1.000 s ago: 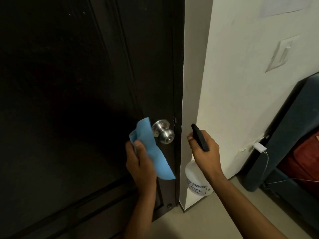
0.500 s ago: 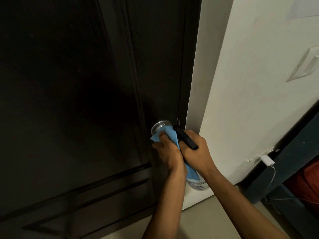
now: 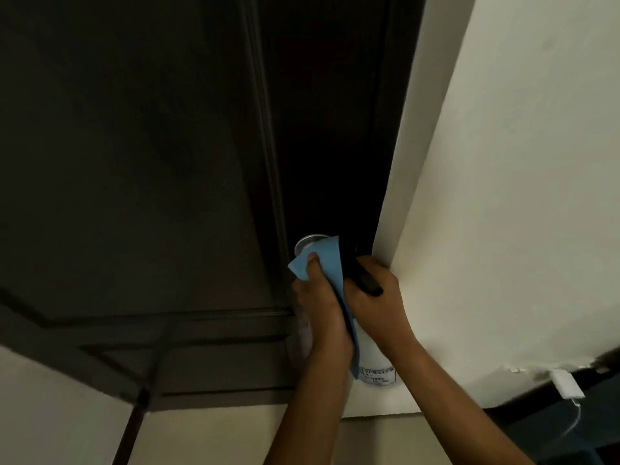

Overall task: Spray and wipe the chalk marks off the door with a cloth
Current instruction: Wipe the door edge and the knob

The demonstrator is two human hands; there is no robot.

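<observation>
Two hands: both busy at the door's latch edge
Door: dark, panelled
Left hand: presses blue cloth over silver knob; cloth hangs downward
Right hand: grips spray bottle by black trigger head; bottle upright, white body below
Wall: cream, right of door

Dark door fills left and centre; cream wall at right. Left hand grips blue cloth, pressed over the metal knob (only the knob's upper rim shows). Cloth tail hangs down between the two hands. Right hand just beside the left, curled round the black sprayer head of a white bottle; label text illegible. White plug with cord low on the wall, far right.
</observation>
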